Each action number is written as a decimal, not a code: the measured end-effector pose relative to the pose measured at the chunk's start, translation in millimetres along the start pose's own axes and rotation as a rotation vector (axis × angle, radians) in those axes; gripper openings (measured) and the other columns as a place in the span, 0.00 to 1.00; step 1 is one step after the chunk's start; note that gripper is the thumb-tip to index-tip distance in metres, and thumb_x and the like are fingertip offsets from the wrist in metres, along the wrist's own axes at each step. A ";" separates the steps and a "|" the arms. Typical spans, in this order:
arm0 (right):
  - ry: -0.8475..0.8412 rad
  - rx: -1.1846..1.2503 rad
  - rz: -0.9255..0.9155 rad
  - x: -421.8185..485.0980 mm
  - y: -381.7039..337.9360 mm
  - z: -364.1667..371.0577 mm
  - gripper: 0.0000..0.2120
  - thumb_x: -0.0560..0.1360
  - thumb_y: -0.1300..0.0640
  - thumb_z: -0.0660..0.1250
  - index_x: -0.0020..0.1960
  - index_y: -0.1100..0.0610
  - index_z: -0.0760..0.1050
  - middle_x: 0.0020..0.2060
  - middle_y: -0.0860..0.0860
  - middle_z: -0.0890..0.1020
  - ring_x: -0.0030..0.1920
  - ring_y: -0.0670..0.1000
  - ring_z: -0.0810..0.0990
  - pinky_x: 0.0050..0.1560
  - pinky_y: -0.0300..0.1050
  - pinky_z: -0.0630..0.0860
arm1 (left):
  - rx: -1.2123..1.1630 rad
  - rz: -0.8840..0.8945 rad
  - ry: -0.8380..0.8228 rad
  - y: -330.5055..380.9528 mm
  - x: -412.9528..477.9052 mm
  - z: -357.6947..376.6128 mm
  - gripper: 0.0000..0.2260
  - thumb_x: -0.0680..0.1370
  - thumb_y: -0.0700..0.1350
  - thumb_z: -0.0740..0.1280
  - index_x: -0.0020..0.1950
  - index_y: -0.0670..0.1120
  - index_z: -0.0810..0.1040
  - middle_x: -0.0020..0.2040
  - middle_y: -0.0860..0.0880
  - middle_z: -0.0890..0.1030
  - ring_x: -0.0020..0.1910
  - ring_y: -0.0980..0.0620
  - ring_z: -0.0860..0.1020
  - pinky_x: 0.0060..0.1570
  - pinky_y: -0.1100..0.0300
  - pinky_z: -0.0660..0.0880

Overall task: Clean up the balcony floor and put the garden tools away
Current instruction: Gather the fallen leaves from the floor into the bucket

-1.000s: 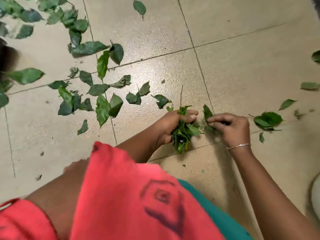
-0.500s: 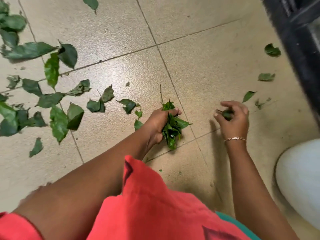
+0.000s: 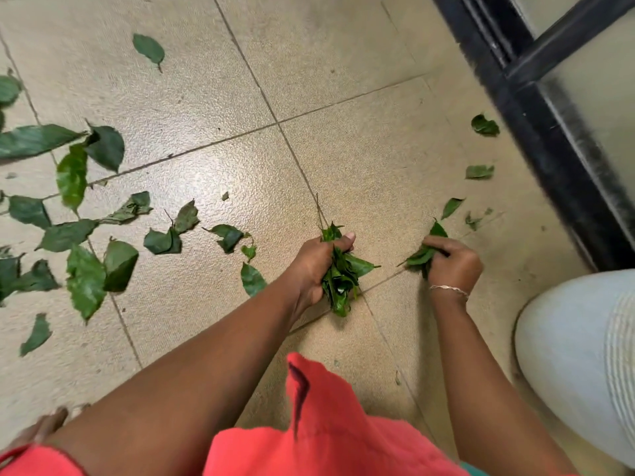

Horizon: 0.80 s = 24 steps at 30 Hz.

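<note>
Fingers (image 3: 346, 239) of left hand (image 3: 318, 266): clamped round a thick bunch (image 3: 340, 283) of picked leaves, held low over the floor (image 3: 343, 80); blades stick out above and below the fist

Fingers (image 3: 433, 240) of right hand (image 3: 453, 266): curled and pinched on a smaller tuft (image 3: 421, 257), its tips pointing left toward the bunch; the two hands are near each other, not touching

Loose leaves, right group (image 3: 479, 171): few and small, lying beyond the right hand and off to its right, between it and the black frame (image 3: 536, 139). Nearest is a narrow leaf (image 3: 450, 207), long axis slanting away and rightward, just past the right fingers; the others lie farther out along the frame

Loose leaves, left group (image 3: 86, 280): many and larger, spread over the tiles well to the left of both hands; the closest one (image 3: 252, 280) lies just beside the left wrist. The left hand is the nearer, but looks full

Absent: garden tools, none in view

Unidentified: pale rounded thing (image 3: 567, 338), lower right, kind not clear

Judgement: task early, most leaves unpicked. The next pick probably falls to the right hand, reaching forward and rightward along the narrow leaf's axis, unless its tuft goes across to the bunch first. Risk: blades slipping from the overfull left fist
</note>
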State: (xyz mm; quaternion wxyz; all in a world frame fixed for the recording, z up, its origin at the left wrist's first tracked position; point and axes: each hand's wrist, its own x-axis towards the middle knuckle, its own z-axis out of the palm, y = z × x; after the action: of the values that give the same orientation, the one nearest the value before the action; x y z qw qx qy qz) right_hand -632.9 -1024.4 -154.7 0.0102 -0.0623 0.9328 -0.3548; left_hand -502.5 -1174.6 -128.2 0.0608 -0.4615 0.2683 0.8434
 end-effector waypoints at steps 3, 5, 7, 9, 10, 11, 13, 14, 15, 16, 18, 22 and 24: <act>0.074 0.090 -0.018 17.4 -9.9 -6.1 0.15 0.66 0.79 0.60 0.44 0.66 0.81 0.44 0.54 0.78 0.47 0.51 0.77 0.49 0.20 0.67 | -0.011 -0.006 -0.004 -0.8 -1.4 -2.9 0.04 0.77 0.42 0.67 0.45 0.42 0.74 0.37 0.46 0.76 0.25 0.53 0.78 0.26 0.62 0.76; 0.075 0.038 -0.035 37.1 -7.2 -5.7 0.16 0.66 0.78 0.60 0.44 0.64 0.81 0.47 0.53 0.73 0.53 0.53 0.75 0.53 0.22 0.65 | -0.015 -0.006 -0.006 -0.4 -1.8 -4.8 0.04 0.77 0.41 0.67 0.46 0.43 0.74 0.36 0.46 0.76 0.24 0.53 0.78 0.25 0.63 0.76; 0.001 -0.044 -0.059 59.1 -2.0 -4.0 0.16 0.67 0.77 0.60 0.45 0.62 0.81 0.52 0.53 0.70 0.60 0.55 0.72 0.59 0.28 0.64 | -0.015 -0.002 -0.005 1.2 -2.5 -6.3 0.04 0.77 0.41 0.67 0.46 0.42 0.74 0.36 0.46 0.76 0.23 0.53 0.78 0.25 0.63 0.76; -0.076 -0.115 -0.094 80.5 -2.6 -5.7 0.16 0.68 0.76 0.60 0.50 0.63 0.80 0.59 0.57 0.70 0.63 0.56 0.70 0.61 0.31 0.62 | 0.008 0.005 0.000 2.5 -2.0 -7.8 0.05 0.77 0.42 0.67 0.46 0.41 0.74 0.36 0.45 0.78 0.24 0.52 0.79 0.25 0.63 0.77; -0.124 -0.138 -0.099 90.0 -5.9 -7.1 0.17 0.71 0.75 0.60 0.55 0.64 0.78 0.63 0.58 0.68 0.63 0.54 0.70 0.60 0.28 0.61 | 0.028 0.012 0.002 3.0 -0.9 -8.8 0.05 0.77 0.42 0.67 0.47 0.41 0.74 0.37 0.44 0.78 0.25 0.52 0.79 0.26 0.63 0.77; -0.186 -0.155 -0.094 98.2 -9.2 -7.4 0.18 0.74 0.72 0.60 0.61 0.63 0.75 0.67 0.57 0.66 0.64 0.53 0.69 0.59 0.25 0.59 | 0.049 0.023 0.006 4.0 0.5 -9.5 0.06 0.77 0.42 0.68 0.48 0.40 0.74 0.36 0.44 0.78 0.25 0.52 0.79 0.26 0.62 0.77; -0.348 -0.210 -0.079 108.2 -14.1 -4.2 0.20 0.77 0.61 0.62 0.69 0.56 0.68 0.72 0.56 0.61 0.69 0.55 0.64 0.64 0.33 0.57 | 0.087 0.051 0.027 6.9 5.5 -11.4 0.06 0.76 0.42 0.68 0.48 0.41 0.74 0.36 0.45 0.78 0.26 0.51 0.79 0.27 0.61 0.77; -0.432 -0.269 -0.081 108.6 -14.2 -1.6 0.23 0.77 0.54 0.64 0.71 0.52 0.66 0.73 0.55 0.59 0.72 0.57 0.60 0.69 0.43 0.56 | 0.106 0.066 0.037 8.4 8.6 -12.3 0.06 0.76 0.42 0.69 0.48 0.41 0.74 0.36 0.44 0.79 0.27 0.50 0.80 0.29 0.60 0.78; -0.501 -0.353 -0.100 103.9 -14.0 -0.1 0.27 0.75 0.47 0.64 0.72 0.49 0.63 0.74 0.53 0.56 0.73 0.58 0.56 0.71 0.52 0.54 | 0.120 0.076 0.043 9.8 11.1 -12.7 0.06 0.76 0.42 0.69 0.47 0.41 0.74 0.38 0.44 0.79 0.29 0.49 0.80 0.31 0.58 0.78; -0.547 -0.434 -0.126 95.4 -11.4 0.4 0.30 0.73 0.42 0.64 0.73 0.45 0.60 0.75 0.52 0.53 0.74 0.58 0.51 0.72 0.58 0.50 | 0.134 0.082 0.045 10.4 12.9 -12.5 0.06 0.75 0.42 0.69 0.46 0.41 0.74 0.40 0.42 0.79 0.32 0.48 0.80 0.34 0.57 0.79; -0.611 -0.547 -0.195 70.1 -1.8 -1.1 0.37 0.70 0.38 0.64 0.74 0.42 0.53 0.76 0.49 0.46 0.75 0.57 0.43 0.72 0.61 0.42 | 0.162 0.081 0.050 9.3 14.3 -11.8 0.07 0.74 0.42 0.70 0.47 0.41 0.75 0.45 0.39 0.79 0.35 0.45 0.79 0.38 0.55 0.79; -0.704 -0.579 -0.322 24.4 23.2 -13.1 0.39 0.72 0.44 0.67 0.74 0.42 0.48 0.75 0.48 0.40 0.75 0.55 0.37 0.70 0.61 0.39 | 0.179 0.082 0.060 5.9 13.3 -12.1 0.08 0.74 0.42 0.71 0.47 0.40 0.74 0.47 0.38 0.78 0.37 0.44 0.79 0.36 0.56 0.78; -0.584 -0.410 -0.418 5.7 40.3 -17.9 0.31 0.75 0.59 0.66 0.73 0.49 0.57 0.75 0.49 0.52 0.75 0.56 0.47 0.72 0.60 0.49 | 0.181 0.083 0.065 5.3 13.6 -12.3 0.08 0.74 0.42 0.71 0.47 0.40 0.74 0.46 0.38 0.78 0.36 0.45 0.79 0.34 0.56 0.78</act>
State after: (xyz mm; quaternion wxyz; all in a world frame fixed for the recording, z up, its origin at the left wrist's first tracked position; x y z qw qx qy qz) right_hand -644.1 -983.4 -167.9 0.1896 -0.3490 0.9094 -0.1233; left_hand -502.9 -1187.3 -142.5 0.0586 -0.4698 0.3640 0.8021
